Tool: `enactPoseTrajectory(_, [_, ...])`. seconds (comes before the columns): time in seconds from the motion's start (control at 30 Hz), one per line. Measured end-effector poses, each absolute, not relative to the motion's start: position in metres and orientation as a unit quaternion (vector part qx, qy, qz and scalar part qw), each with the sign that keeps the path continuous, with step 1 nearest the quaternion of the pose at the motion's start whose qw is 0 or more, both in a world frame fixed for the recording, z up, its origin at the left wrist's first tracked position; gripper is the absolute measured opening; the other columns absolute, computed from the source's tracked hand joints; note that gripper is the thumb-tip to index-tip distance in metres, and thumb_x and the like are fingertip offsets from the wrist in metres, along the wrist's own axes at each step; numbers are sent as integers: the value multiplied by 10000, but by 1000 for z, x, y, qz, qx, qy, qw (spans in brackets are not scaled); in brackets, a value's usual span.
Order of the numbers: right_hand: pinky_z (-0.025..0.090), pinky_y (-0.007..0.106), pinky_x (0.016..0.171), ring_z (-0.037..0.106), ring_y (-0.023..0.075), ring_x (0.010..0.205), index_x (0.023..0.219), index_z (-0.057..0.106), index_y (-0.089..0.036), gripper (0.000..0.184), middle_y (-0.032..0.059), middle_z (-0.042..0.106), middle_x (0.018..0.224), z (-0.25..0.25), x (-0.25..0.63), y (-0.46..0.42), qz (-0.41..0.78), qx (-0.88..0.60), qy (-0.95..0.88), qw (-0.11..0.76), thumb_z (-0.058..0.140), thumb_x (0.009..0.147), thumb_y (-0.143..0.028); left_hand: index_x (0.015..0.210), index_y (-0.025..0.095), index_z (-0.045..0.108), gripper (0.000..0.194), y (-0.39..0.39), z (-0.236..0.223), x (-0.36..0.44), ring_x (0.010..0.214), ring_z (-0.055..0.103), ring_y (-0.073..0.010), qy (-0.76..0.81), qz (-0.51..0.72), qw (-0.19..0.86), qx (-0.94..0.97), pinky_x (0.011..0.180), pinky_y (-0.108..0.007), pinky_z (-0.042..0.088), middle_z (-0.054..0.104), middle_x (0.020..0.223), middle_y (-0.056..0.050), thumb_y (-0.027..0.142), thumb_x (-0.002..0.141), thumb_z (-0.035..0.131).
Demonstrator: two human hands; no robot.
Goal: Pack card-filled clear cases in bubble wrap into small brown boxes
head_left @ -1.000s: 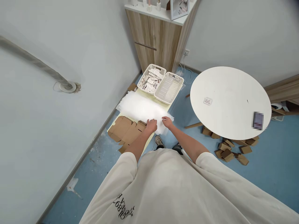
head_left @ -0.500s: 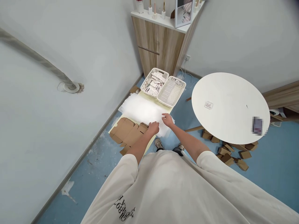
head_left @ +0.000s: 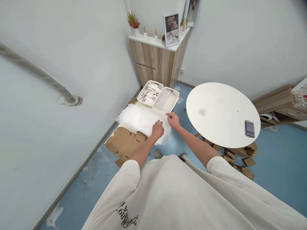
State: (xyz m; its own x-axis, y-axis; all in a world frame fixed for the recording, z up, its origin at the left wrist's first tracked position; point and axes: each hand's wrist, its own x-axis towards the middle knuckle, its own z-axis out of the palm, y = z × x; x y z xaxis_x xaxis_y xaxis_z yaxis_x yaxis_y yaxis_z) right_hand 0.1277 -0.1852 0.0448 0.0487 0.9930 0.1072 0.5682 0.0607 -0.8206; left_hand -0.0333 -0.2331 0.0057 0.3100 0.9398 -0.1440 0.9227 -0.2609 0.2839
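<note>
A stack of thin white translucent sheets [head_left: 136,118] lies on the low table in front of me. Over its near right part is my left hand [head_left: 158,129], palm down with the fingers stretched and slightly apart. Close by, at the right edge of the stack, my right hand [head_left: 173,120] has its index finger and thumb drawn together; whether a sheet edge is between them is too small to tell. Flat brown cardboard box blanks [head_left: 127,142] lie left of my left hand, partly beside the sheets.
Behind the sheets stand a white basket [head_left: 142,101] of printed packets and another basket [head_left: 177,98] with clear plastic pieces. A round white table [head_left: 223,108] is at right, with folded cardboard boxes [head_left: 248,162] on the floor below. A wooden cabinet [head_left: 155,59] fills the corner.
My view has tilted up and turned a little right. The fingers of my left hand have gone from curled to stretched out. My right hand stays at the sheets' right side.
</note>
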Motion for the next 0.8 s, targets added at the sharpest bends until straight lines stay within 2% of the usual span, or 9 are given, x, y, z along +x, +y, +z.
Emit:
enactPoseTrajectory(0.13, [511, 346, 944, 647, 197, 957, 1073, 756, -210, 408, 56, 710, 1116, 66, 192, -194, 265, -657, -564, 424, 446, 814, -154, 1489, 138, 361, 541, -227, 23, 22, 1413, 397, -329, 560, 65, 143, 813, 1103, -442, 376, 297, 1617, -185, 260, 970, 458])
enactPoseTrajectory(0.3, [514, 369, 974, 651, 204, 986, 1114, 753, -202, 431, 60, 717, 1155, 65, 288, -216, 254, -704, -472, 466, 469, 791, -183, 1549, 138, 290, 606, -228, 36, 109, 1448, 358, -331, 513, 45, 158, 842, 1125, -446, 360, 263, 1639, -183, 280, 978, 437])
enactPoseTrajectory(0.57, [515, 392, 1014, 656, 209, 1052, 1218, 714, -194, 461, 72, 684, 1278, 42, 428, -267, 277, -757, -362, 468, 510, 805, -213, 1573, 153, 258, 644, -253, 26, 243, 1483, 312, -345, 450, -12, 173, 876, 1152, -460, 331, 211, 1664, -175, 266, 964, 437])
enactPoseTrajectory(0.73, [501, 399, 1042, 649, 221, 1108, 1256, 691, -180, 482, 87, 662, 1326, 22, 499, -298, 271, -793, -286, 464, 511, 810, -216, 1594, 188, 189, 700, -264, 23, 298, 1493, 299, -346, 418, -56, 183, 888, 1163, -505, 307, 211, 1669, -173, 264, 945, 442])
enactPoseTrajectory(0.8, [490, 406, 1058, 644, 225, 1127, 1256, 688, -171, 484, 94, 657, 1333, 13, 521, -308, 263, -806, -266, 458, 503, 811, -210, 1583, 186, 219, 690, -264, 20, 314, 1493, 298, -355, 401, -73, 187, 894, 1160, -520, 306, 220, 1665, -178, 262, 937, 448])
